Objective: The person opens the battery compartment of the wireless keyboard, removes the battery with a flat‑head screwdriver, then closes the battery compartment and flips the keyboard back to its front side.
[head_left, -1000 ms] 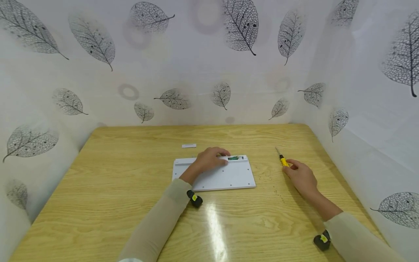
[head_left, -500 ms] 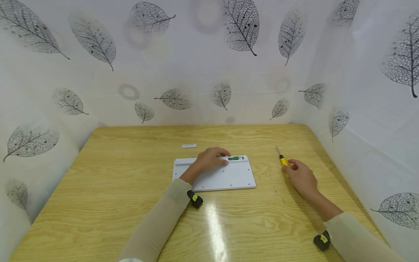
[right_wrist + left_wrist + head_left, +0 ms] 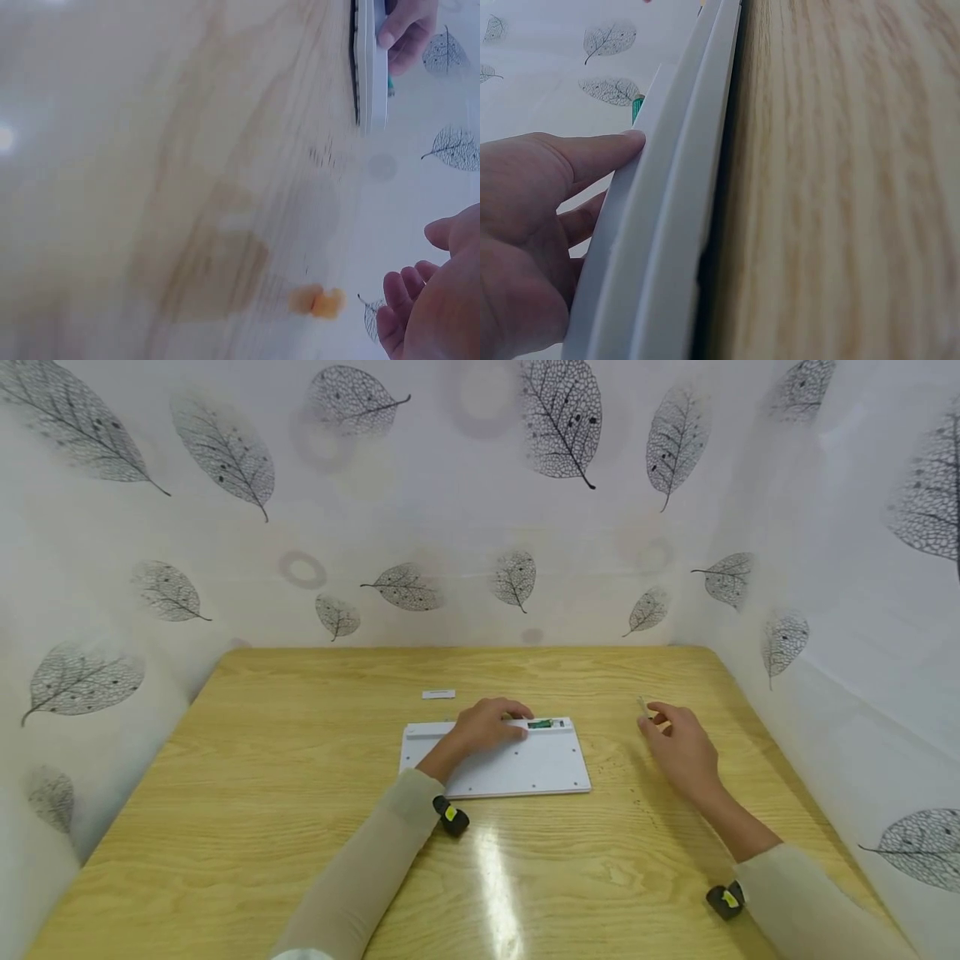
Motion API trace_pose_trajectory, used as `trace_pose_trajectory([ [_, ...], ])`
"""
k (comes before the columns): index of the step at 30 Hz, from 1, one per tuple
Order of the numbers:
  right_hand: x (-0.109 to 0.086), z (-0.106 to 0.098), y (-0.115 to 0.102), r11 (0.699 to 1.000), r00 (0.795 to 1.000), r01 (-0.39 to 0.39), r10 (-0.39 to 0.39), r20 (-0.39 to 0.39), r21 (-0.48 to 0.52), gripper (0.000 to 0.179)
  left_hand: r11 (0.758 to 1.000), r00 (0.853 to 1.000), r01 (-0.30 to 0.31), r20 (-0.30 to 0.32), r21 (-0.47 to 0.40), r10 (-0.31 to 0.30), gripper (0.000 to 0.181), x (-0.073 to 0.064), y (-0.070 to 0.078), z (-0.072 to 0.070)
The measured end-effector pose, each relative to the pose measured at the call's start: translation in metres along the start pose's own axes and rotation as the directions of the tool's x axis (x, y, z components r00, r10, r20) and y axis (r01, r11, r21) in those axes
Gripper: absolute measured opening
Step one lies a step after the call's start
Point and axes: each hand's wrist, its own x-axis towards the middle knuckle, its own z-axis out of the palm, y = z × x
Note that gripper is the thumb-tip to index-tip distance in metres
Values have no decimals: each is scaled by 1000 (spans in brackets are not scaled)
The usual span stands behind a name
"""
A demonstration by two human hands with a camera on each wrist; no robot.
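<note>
Panel, white, dark-dotted, lies gripped by left fingers, right fingers parted, empty.

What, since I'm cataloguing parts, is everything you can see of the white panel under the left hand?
The white panel is flat, rectangular and plastic-looking, its face dotted with small dark spots, perhaps screws. A raised ridge runs along its far edge; an opening near the ridge's right end shows a green piece. It lies on the wooden table, and the left hand holds the ridge, thumb on the near side, hiding part of it.
</note>
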Motion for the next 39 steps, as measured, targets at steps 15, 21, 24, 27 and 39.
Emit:
trace_pose_trajectory([
  [15,16,41,-43,953,989,-11,-34,145,302,52,1000,1000,-8,1,1,8,26,1,-4,2],
  [21,23,49,-47,946,956,-56,-41,290,318,51,1000,1000,-7,-3,0,7,26,1,-2,3],
  [24,27,51,-47,944,935,-63,-57,350,324,49,1000,1000,-5,-2,0,5,26,0,-1,3],
  [27,30,52,-46,942,918,-71,-67,391,327,46,1000,1000,-11,-2,7,11,26,0,0,2],
  [39,44,61,-39,939,889,-104,-60,454,327,36,1000,1000,-23,-2,14,23,26,0,0,-1],
])
